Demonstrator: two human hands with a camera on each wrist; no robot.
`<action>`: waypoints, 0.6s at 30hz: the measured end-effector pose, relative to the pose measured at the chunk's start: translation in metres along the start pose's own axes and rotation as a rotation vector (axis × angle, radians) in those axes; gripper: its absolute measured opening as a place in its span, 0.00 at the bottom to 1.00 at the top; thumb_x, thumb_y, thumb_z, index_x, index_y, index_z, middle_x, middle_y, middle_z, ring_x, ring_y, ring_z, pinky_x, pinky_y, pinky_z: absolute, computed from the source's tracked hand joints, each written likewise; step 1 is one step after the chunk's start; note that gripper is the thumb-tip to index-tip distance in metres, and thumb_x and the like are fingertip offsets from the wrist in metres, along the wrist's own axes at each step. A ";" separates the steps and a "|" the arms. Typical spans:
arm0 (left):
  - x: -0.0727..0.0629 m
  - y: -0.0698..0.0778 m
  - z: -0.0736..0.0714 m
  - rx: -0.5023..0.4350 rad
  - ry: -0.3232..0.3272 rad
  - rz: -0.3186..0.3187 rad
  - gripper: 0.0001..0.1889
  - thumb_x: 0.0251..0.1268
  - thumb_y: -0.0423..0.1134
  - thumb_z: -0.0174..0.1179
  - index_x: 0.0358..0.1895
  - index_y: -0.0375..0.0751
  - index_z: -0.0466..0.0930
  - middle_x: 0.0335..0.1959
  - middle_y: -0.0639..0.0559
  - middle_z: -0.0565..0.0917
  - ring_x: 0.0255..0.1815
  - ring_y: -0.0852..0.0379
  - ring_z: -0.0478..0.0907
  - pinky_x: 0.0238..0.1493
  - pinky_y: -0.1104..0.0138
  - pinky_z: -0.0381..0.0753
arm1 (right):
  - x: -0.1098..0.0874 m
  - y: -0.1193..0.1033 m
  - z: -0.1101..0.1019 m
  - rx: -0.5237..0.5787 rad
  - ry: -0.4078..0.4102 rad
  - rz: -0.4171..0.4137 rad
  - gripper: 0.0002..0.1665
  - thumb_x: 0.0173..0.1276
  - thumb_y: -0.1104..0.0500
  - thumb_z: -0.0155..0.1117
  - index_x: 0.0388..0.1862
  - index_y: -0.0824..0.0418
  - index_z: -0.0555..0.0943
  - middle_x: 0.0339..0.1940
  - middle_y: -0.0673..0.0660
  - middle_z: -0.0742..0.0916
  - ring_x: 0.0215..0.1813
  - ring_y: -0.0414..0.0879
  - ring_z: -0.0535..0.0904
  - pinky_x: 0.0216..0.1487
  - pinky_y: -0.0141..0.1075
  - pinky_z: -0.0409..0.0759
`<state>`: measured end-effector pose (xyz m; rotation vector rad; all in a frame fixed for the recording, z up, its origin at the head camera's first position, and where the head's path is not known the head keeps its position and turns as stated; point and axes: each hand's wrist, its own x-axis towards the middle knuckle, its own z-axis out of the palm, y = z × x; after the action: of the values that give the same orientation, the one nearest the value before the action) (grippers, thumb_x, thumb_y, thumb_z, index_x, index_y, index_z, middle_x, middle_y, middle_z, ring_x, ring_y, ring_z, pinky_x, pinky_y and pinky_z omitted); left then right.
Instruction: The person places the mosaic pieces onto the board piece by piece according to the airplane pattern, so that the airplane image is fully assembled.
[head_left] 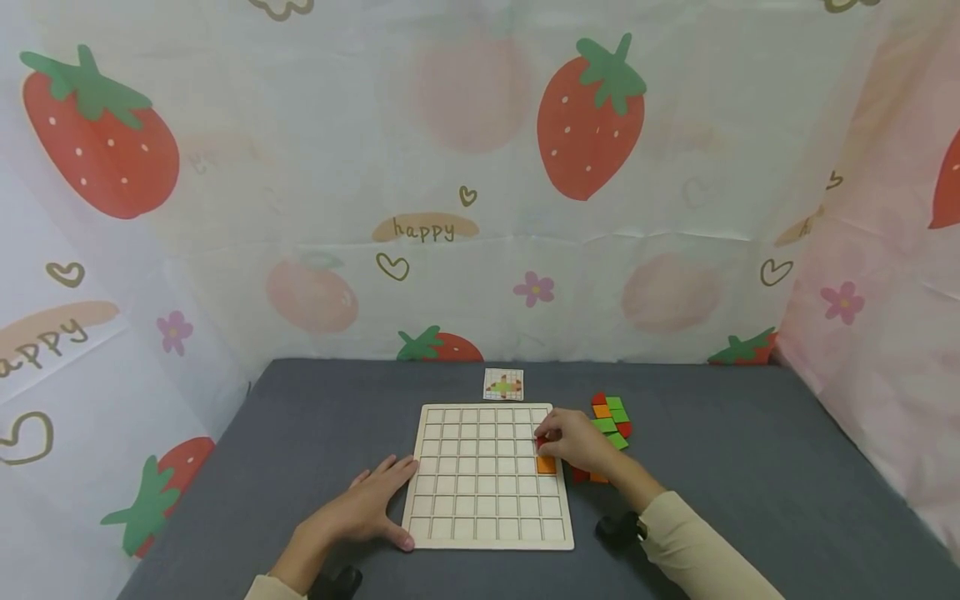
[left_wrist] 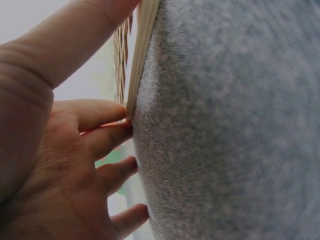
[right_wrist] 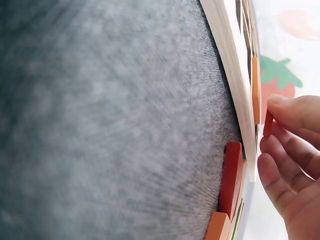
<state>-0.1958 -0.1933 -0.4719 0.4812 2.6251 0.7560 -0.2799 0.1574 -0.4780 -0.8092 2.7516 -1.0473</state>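
Note:
A wooden grid board (head_left: pixel 487 506) lies flat on the dark grey table. Over its right side, my right hand (head_left: pixel 577 440) pinches a small red tile (right_wrist: pixel 268 123) between thumb and fingers. An orange tile (head_left: pixel 546 465) sits on the board's right column, just in front of that hand. At the left edge of the board rests my left hand (head_left: pixel 365 500), fingers spread, with the thumb near the front corner. The left wrist view has the thumb and forefinger at the board's wooden side (left_wrist: pixel 141 60), while the other fingertips touch the cloth.
Right of the board lies a loose group of red, orange and green tiles (head_left: pixel 604 426), partly hidden by the right hand. Behind the board is a small picture card (head_left: pixel 503 385) with a coloured pattern on a grid. A strawberry-print curtain (head_left: pixel 480 300) hangs behind the table.

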 end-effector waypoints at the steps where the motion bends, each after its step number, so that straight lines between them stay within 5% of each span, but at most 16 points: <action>1: 0.000 0.000 0.000 0.000 0.000 0.001 0.60 0.35 0.53 0.78 0.75 0.36 0.57 0.77 0.39 0.58 0.79 0.35 0.47 0.72 0.34 0.45 | 0.000 0.000 0.000 -0.003 -0.001 0.004 0.11 0.61 0.64 0.70 0.43 0.64 0.87 0.38 0.54 0.84 0.36 0.39 0.75 0.36 0.27 0.77; 18: -0.002 0.000 -0.001 -0.040 -0.005 0.004 0.60 0.37 0.52 0.78 0.76 0.36 0.55 0.78 0.39 0.56 0.80 0.35 0.45 0.72 0.35 0.43 | 0.003 -0.002 0.001 -0.033 -0.044 0.023 0.11 0.61 0.65 0.68 0.44 0.64 0.86 0.41 0.55 0.85 0.39 0.42 0.78 0.39 0.28 0.78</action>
<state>-0.1947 -0.1944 -0.4702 0.4772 2.5999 0.8058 -0.2811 0.1540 -0.4768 -0.7933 2.7413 -0.9713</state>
